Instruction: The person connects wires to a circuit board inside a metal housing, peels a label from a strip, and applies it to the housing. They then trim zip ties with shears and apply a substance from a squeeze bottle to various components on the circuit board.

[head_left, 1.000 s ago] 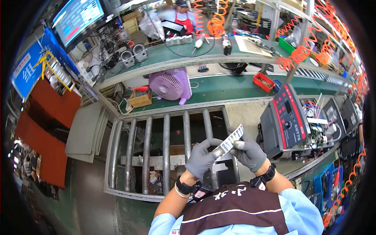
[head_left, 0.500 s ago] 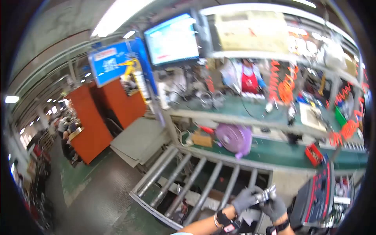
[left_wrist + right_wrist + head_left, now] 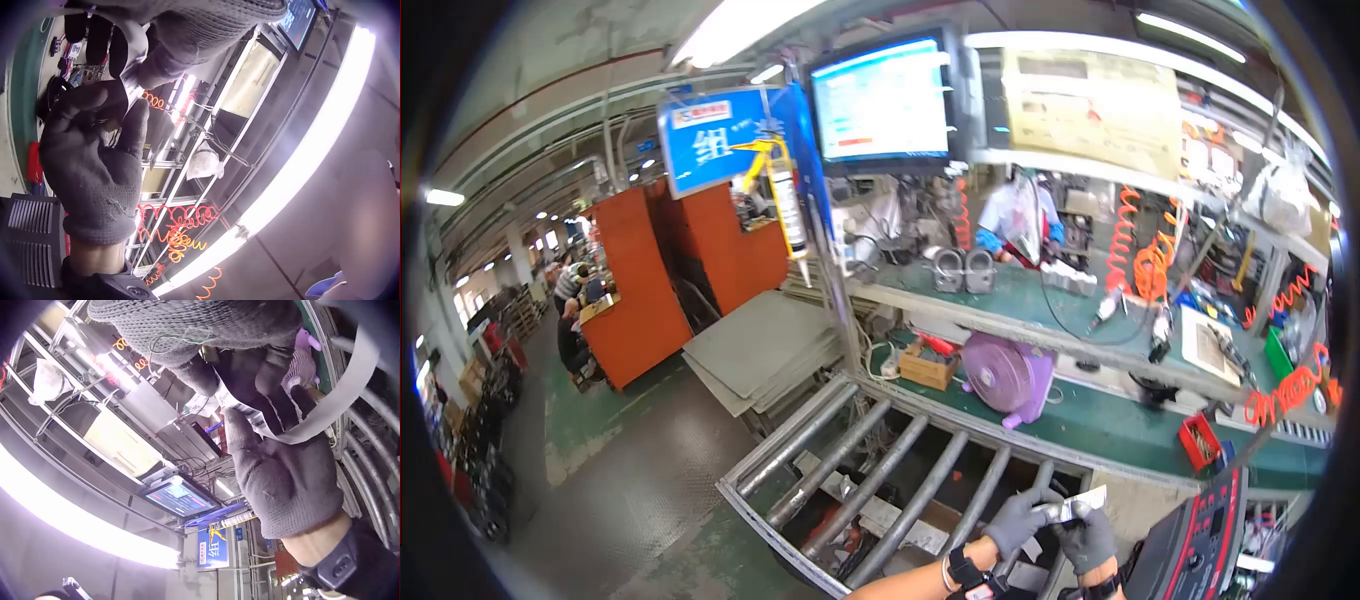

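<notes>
- Head view: the left hand [image 3: 1013, 520] and the right hand [image 3: 1088, 538], both in grey knit gloves, are meeting low in the frame over the near end of the roller conveyor [image 3: 870, 470].
- Both hands are pinching a white label strip [image 3: 1082, 502] between thumb and fingertips. The strip is lying roughly level between them, and its free end is poking out to the right.
- A red-and-black control unit [image 3: 1200, 545] is sitting just right of the hands. A purple fan [image 3: 1005, 372], a small wooden box [image 3: 927, 365] and a red parts bin [image 3: 1200, 440] are standing on the green bench beyond the rollers.
- A monitor [image 3: 880, 100] and a blue sign [image 3: 715, 145] are hanging overhead, and orange coiled hoses [image 3: 1135, 262] are dangling over the far shelf.
- Left wrist view: the left hand [image 3: 206, 19] is filling the top edge. Below it the right hand [image 3: 94, 175] is curling its thumb and forefinger in towards a pale piece of the label strip [image 3: 136, 53], which is sitting between the two gloves.
- Right wrist view: the right hand [image 3: 200, 325] is coming in from above and the left hand [image 3: 281, 481] from below.
- The fingertips of both hands are pressing on the label strip [image 3: 250, 415], whose printed codes are showing. Its tail is curving away to the right over the rollers [image 3: 375, 469].
</notes>
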Demonstrator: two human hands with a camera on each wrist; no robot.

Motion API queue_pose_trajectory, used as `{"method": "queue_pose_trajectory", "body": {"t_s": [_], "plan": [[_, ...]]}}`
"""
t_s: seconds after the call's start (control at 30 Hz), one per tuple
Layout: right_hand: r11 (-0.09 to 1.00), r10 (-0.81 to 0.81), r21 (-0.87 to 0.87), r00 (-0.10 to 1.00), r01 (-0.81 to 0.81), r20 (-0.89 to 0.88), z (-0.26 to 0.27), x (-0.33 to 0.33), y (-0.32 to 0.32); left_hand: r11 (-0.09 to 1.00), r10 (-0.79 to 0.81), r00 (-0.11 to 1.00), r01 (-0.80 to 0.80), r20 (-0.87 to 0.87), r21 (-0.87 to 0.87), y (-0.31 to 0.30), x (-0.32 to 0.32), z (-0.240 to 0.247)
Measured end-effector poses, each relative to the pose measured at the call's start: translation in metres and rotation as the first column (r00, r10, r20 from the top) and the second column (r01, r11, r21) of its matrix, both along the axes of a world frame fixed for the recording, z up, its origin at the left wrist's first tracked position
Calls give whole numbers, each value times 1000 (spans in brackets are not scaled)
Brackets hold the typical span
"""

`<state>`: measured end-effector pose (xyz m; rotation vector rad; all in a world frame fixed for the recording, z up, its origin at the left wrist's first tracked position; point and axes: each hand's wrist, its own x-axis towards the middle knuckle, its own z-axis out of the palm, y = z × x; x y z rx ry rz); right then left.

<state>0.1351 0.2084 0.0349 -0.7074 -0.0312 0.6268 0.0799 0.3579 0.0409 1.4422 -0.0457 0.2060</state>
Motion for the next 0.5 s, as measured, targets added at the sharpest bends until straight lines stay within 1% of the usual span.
{"method": "queue_pose_trajectory", "body": {"t_s": [0.03,0.07,0.1,0.13,0.17,0.2,0.23,0.3,0.37,0.43,0.5], "plan": [[1000,11,-9,1000,-11,8,1,1,-3,1000,13,1000,-13,5,-5,-3,0,-3],[999,-36,1,999,36,10,8,-11,-10,999,4,1000,-4,4,-40,-12,-2,-9],[994,-105,4,994,105,0,20,-29,-14,997,-25,1000,24,-12,-78,-23,-13,5],[995,-101,-24,994,102,29,5,0,5,999,48,993,-49,-111,-2,-14,-14,21],[941,-34,-287,896,178,443,-10,4,4,989,126,971,-108,-203,97,-1,-16,50],[969,-65,-214,966,121,249,6,-4,2,991,130,981,-122,-142,63,-2,-13,36],[992,-73,-96,995,80,74,21,-4,6,988,153,987,-152,-54,37,0,-6,22],[990,-68,-117,996,76,64,31,0,6,988,152,987,-152,-49,21,-1,-1,25],[986,-108,-121,992,115,58,32,0,6,992,123,990,-123,-74,-1,-1,1,21],[985,-82,-147,994,93,77,23,5,6,988,89,991,-100,-100,-117,-1,4,14],[987,-92,-126,994,100,66,21,7,6,991,86,993,-94,-82,-100,-1,6,12]]}}
